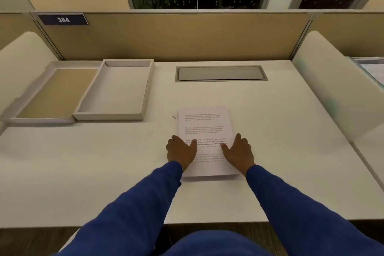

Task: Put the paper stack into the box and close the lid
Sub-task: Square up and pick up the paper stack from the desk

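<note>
Both hands, left (181, 151) and right (239, 151), are lying flat, grip released, on the paper stack (204, 124) beside the open box (116, 91).

Printed paper stack (204, 131) lies flat; box (116, 91) open, lid (52, 93) beside.

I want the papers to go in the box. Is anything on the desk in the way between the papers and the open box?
Nothing visible is in the way. The paper stack lies flat under the left hand and right hand. The desk between it and the box, up and to the left, is bare, and the lid is folded away on the far side.
</note>
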{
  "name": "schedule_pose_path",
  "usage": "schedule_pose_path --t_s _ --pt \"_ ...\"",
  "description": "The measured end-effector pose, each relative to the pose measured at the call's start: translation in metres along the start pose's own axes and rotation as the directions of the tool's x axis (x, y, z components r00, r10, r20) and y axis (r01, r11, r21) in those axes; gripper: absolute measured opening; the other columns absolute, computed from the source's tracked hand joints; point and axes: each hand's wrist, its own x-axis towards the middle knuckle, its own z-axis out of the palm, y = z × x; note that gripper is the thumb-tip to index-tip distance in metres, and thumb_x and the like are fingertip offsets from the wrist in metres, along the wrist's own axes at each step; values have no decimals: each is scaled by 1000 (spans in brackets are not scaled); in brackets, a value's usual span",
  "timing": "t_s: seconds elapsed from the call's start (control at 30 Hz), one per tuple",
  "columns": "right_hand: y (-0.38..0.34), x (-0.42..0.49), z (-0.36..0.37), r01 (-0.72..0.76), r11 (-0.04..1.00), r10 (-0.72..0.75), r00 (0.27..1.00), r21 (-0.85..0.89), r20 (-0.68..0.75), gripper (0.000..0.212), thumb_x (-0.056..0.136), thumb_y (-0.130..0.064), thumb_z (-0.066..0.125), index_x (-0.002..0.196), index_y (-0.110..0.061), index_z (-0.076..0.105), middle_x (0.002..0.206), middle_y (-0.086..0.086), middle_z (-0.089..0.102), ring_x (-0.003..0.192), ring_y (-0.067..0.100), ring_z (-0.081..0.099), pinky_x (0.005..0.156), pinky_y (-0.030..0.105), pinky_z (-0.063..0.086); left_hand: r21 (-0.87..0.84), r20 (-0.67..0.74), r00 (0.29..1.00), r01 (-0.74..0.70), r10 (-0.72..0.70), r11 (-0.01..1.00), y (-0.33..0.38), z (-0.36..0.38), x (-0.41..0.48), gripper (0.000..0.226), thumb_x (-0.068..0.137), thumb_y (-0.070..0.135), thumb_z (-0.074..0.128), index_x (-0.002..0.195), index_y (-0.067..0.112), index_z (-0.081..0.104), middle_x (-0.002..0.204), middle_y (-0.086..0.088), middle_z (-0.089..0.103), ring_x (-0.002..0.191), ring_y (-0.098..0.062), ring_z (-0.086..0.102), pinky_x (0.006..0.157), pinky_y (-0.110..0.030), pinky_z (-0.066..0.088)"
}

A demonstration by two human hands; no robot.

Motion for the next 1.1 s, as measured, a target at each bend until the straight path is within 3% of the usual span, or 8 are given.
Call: schedule_pose_path --t_s 0.13,0.27,0.4,0.53,0.9,1.1 --pt "-6 1 1 -10 1000 11 1000 1 -6 72 97 -51 55 147 -3 34 140 19 45 129 38 45 99 49 48 -141 33 987 160 -157 977 9 -6 12 65 88 54 65 129 4 57 130 -15 57 118 -34 57 97 -45 55" --pt "-9 0 8 -14 999 13 1000 -29 -23 69 96 -51 55 143 -4 38 138 18 44 128 38 44 98 48 49 -194 108 971 233 -216 953 7 -9 20 61 81 51 69 124 8 62 126 -13 63 109 -33 63 93 -45 59" --pt "-11 2 11 -33 999 31 999 -32 -41 66 96 -52 55 140 -5 40 136 17 44 127 37 44 99 50 48 -133 59 973 231 -225 964 9 -7 22 60 81 39 73 129 8 54 134 -14 51 119 -33 53 92 -41 53" --pt "-11 4 15 -44 998 42 997 -44 -59 65 96 -51 55 139 -6 40 136 17 44 127 36 44 100 49 46 -77 9 983 186 -185 980 14 -3 17 65 84 28 72 137 8 40 140 -17 39 128 -35 43 101 -46 51" --pt "-15 6 21 -76 996 72 995 -45 -71 70 95 -52 55 144 -6 35 140 16 41 128 36 43 102 49 41 -373 129 964 265 -233 889 24 -7 24 67 86 18 71 139 6 33 135 -16 51 115 -33 60 92 -45 59" --pt "-13 7 21 -70 997 67 994 -42 -82 70 94 -52 56 142 -5 36 138 15 42 125 36 44 99 48 44 -538 222 950 306 -219 785 23 -10 27 71 84 9 71 141 6 29 115 -11 57 107 -31 64 79 -41 58"
